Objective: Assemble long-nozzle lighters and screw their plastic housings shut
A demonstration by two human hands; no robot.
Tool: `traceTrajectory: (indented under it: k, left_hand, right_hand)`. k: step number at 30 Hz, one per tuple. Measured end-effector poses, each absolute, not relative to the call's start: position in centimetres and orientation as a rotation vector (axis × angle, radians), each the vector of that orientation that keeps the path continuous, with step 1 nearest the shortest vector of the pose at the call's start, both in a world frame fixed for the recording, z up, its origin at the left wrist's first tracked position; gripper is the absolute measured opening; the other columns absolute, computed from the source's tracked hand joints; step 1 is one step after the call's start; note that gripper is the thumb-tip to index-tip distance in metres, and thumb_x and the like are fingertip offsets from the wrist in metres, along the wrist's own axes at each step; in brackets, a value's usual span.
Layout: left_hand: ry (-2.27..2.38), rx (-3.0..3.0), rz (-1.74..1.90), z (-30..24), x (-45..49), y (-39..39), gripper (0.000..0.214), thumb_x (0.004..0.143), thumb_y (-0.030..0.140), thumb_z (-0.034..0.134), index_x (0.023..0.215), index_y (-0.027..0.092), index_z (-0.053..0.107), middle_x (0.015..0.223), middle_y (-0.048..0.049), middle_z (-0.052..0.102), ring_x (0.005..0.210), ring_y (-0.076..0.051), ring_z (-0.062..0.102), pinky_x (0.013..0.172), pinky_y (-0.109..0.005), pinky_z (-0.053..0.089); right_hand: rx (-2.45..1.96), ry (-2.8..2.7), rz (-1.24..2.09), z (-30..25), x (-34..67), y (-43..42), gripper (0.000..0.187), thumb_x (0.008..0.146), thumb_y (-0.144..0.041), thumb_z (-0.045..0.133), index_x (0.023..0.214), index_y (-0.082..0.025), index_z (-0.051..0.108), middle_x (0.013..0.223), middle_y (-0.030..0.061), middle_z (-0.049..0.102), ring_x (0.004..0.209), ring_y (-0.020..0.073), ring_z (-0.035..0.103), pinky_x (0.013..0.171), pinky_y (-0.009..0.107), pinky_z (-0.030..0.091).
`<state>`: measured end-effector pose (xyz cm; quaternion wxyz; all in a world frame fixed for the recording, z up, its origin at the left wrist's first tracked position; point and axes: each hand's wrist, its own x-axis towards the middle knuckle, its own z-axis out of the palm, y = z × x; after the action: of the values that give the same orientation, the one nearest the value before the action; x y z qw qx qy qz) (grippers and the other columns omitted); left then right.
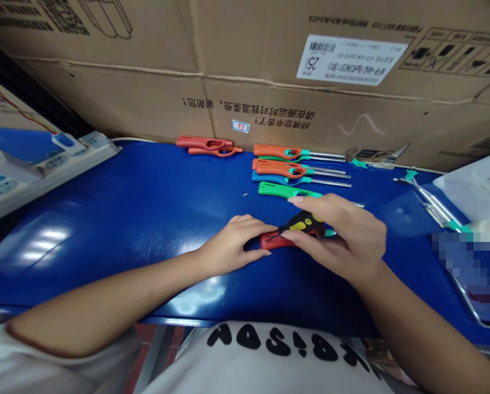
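A red long-nosed lighter (276, 241) lies flat on the blue table in front of me. My left hand (232, 244) pinches its left end between thumb and fingers. My right hand (349, 236) is closed around a short black and yellow screwdriver (301, 223), tilted over the lighter with its thin tip at the lighter's handle. The fingers and screwdriver cover part of the lighter; a bit of its teal collar shows to the right. Just beyond lies a green lighter (275, 189), partly behind my right fingers.
Orange lighters (275, 151) and a blue lighter (265, 177) lie in a row behind. Two red-orange handles without metal tubes (202, 143) sit further left. A cardboard box (146, 98) walls off the back. A power strip (52, 164) stands left; metal tubes (433, 200) lie right.
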<state>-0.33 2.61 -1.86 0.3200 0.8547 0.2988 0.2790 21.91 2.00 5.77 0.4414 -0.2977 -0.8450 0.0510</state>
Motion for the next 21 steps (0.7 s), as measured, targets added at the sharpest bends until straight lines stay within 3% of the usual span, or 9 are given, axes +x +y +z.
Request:
traceTrajectory:
  k: [3, 5, 7, 10, 12, 14, 16, 18, 21]
  left_hand:
    - [0.805, 2.264, 0.75, -1.88, -0.35, 2.57, 0.038, 0.09, 0.036, 0.072, 0.124, 0.02, 0.064, 0.114, -0.0096, 0.073, 0.104, -0.024, 0.065, 0.095, -0.041, 0.046]
    - [0.805, 2.282, 0.757, -1.83, -0.35, 2.54, 0.039, 0.09, 0.036, 0.073, 0.123, 0.018, 0.063, 0.113, -0.0097, 0.073, 0.104, -0.025, 0.066, 0.095, -0.04, 0.046]
    - [0.798, 2.288, 0.748, -1.75, -0.31, 2.5, 0.039, 0.09, 0.034, 0.073, 0.123, 0.018, 0.063, 0.113, -0.009, 0.073, 0.105, -0.024, 0.066, 0.094, -0.04, 0.046]
    - [0.802, 2.285, 0.734, -1.67, -0.26, 2.46, 0.038, 0.09, 0.034, 0.073, 0.124, 0.019, 0.063, 0.113, -0.0083, 0.073, 0.104, -0.023, 0.065, 0.094, -0.039, 0.046]
    - [0.808, 2.282, 0.74, -1.7, -0.26, 2.46, 0.04, 0.089, 0.034, 0.074, 0.125, 0.018, 0.063, 0.112, -0.0088, 0.073, 0.103, -0.023, 0.066, 0.094, -0.039, 0.046]
    - [0.807, 2.282, 0.746, -1.77, -0.27, 2.47, 0.042, 0.089, 0.036, 0.074, 0.125, 0.018, 0.063, 0.112, -0.0094, 0.073, 0.103, -0.024, 0.066, 0.095, -0.04, 0.046]
    - [0.814, 2.279, 0.742, -1.83, -0.29, 2.49, 0.042, 0.089, 0.037, 0.074, 0.125, 0.019, 0.063, 0.113, -0.0094, 0.073, 0.104, -0.025, 0.065, 0.095, -0.041, 0.046]
    - [0.823, 2.272, 0.724, -1.81, -0.3, 2.5, 0.04, 0.089, 0.038, 0.073, 0.124, 0.02, 0.064, 0.114, -0.0091, 0.073, 0.105, -0.025, 0.065, 0.095, -0.041, 0.046]
    - [0.806, 2.263, 0.713, -1.7, -0.29, 2.5, 0.038, 0.09, 0.036, 0.072, 0.124, 0.02, 0.063, 0.115, -0.0087, 0.072, 0.107, -0.025, 0.065, 0.096, -0.041, 0.046]
  right_hand:
    - [-0.813, -2.116, 0.332, 5.77, 21.84, 2.11, 0.051, 0.1, -0.029, 0.054, 0.15, -0.03, 0.045, 0.114, 0.0063, 0.073, 0.082, 0.0183, 0.071, 0.071, 0.032, 0.06]
    - [-0.844, -2.09, 0.57, 5.77, 21.81, 2.2, 0.051, 0.103, -0.026, 0.045, 0.154, -0.032, 0.038, 0.119, 0.006, 0.071, 0.075, 0.0155, 0.07, 0.065, 0.03, 0.06]
    - [-0.843, -2.069, 0.535, 5.74, 21.81, 2.31, 0.047, 0.1, -0.028, 0.055, 0.146, -0.033, 0.05, 0.109, 0.0034, 0.073, 0.068, 0.0142, 0.069, 0.061, 0.028, 0.059]
    - [-0.831, -2.066, 0.166, 5.6, 21.85, 2.42, 0.045, 0.089, -0.029, 0.073, 0.132, -0.032, 0.063, 0.097, 0.0024, 0.075, 0.074, 0.0175, 0.07, 0.069, 0.03, 0.06]
    - [-0.841, -2.067, 0.158, 5.57, 21.87, 2.39, 0.045, 0.095, -0.028, 0.064, 0.139, -0.031, 0.058, 0.108, 0.0044, 0.075, 0.075, 0.0172, 0.07, 0.072, 0.032, 0.061]
    - [-0.867, -2.05, 0.395, 5.65, 21.9, 2.3, 0.046, 0.103, -0.025, 0.047, 0.148, -0.032, 0.049, 0.122, 0.0057, 0.071, 0.067, 0.0137, 0.069, 0.068, 0.032, 0.061]
    - [-0.867, -2.025, 0.587, 5.83, 21.95, 2.23, 0.046, 0.105, -0.022, 0.041, 0.148, -0.034, 0.048, 0.122, 0.0049, 0.07, 0.059, 0.0111, 0.066, 0.063, 0.031, 0.061]
    - [-0.823, -2.036, 0.533, 5.98, 22.03, 2.23, 0.04, 0.101, -0.023, 0.052, 0.14, -0.034, 0.058, 0.11, 0.0029, 0.073, 0.063, 0.0128, 0.066, 0.065, 0.031, 0.06]
    - [-0.746, -2.058, 0.146, 5.96, 22.11, 2.24, 0.04, 0.091, -0.024, 0.07, 0.13, -0.032, 0.066, 0.095, 0.0028, 0.072, 0.073, 0.0164, 0.067, 0.067, 0.03, 0.059]
